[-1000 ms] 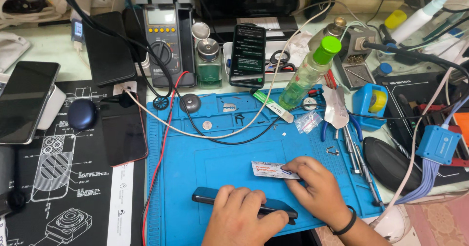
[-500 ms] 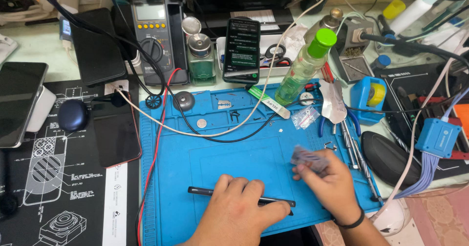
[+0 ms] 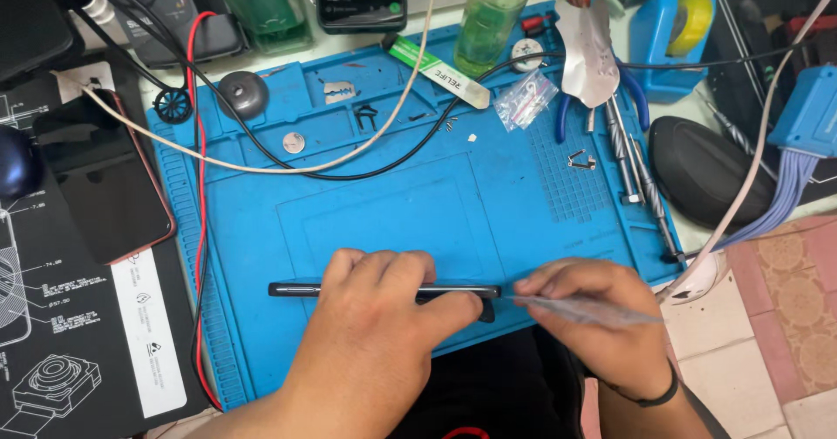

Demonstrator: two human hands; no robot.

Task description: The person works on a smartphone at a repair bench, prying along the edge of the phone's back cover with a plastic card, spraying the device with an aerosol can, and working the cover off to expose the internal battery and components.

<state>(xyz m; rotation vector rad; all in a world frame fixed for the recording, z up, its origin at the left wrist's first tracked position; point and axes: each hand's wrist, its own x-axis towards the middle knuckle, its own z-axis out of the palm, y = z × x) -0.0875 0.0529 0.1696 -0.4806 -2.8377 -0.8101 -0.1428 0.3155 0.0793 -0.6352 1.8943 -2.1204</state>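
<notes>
- The left hand [image 3: 384, 317] grips a dark phone [image 3: 384, 292] standing on edge near the blue mat's [image 3: 392, 195] front edge.
- The right hand [image 3: 593, 317] pinches a thin card [image 3: 593, 310] at the phone's right end.
- Tools, cables and bottles crowd the mat's far edge.

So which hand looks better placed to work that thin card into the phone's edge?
Probably the right hand: it pinches the thin card, whose tip sits at the end of the phone. The left hand is clamped over the phone, standing it on edge on the blue mat.
</notes>
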